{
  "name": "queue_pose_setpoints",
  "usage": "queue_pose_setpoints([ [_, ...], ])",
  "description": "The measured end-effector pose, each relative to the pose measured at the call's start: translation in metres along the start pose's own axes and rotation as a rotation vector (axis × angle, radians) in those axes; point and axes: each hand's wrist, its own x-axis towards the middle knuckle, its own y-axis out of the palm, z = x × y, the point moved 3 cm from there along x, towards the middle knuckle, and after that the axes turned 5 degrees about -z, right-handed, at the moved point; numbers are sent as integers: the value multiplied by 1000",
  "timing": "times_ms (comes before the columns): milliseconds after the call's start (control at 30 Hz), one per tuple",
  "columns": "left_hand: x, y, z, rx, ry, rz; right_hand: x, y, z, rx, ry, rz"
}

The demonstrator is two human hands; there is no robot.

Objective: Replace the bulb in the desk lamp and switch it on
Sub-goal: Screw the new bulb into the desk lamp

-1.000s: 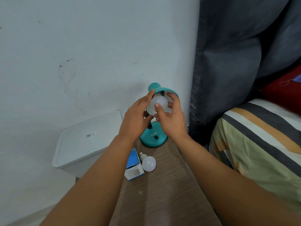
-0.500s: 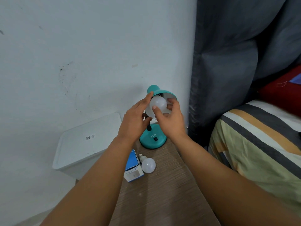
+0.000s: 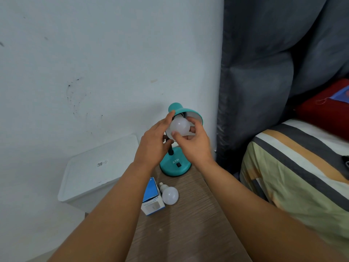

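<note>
A white plastic bin (image 3: 98, 173) with a small label sits against the scuffed white wall (image 3: 94, 63) left of the wooden table (image 3: 188, 224), a dark grey curtain (image 3: 264, 72) hangs right, above a striped bed (image 3: 302, 167) with a red pillow (image 3: 324, 106).

Frosted, matt white bulb (image 3: 179, 126) up at the lamp, smooth as an eggshell. The teal lamp shade (image 3: 186, 110) and teal base (image 3: 174, 166) carry a soft satin sheen. Worktop (image 3: 188, 224) shows brown wood grain, fine and streaky. The spare bulb (image 3: 170, 195) looks equally milky; beside it a glossy blue-and-white cardboard box (image 3: 152, 197). White plastic bin (image 3: 98, 171), dull finish. Grey curtain (image 3: 264, 72), striped bedsheet (image 3: 294, 167): cloth.
</note>
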Motion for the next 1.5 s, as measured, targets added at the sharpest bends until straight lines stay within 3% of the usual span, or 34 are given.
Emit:
queue_pose_setpoints([
  [233,0,0,0,5,-22,10,1,-1,2,-20,57,-35],
  [433,0,0,-1,-17,-34,12,-1,0,1,-3,-14,-30],
  [1000,1,0,-1,44,-29,8,5,8,-2,-25,185,13],
  [1500,-1,0,-1,43,-54,17,2,7,-5,47,208,95],
])
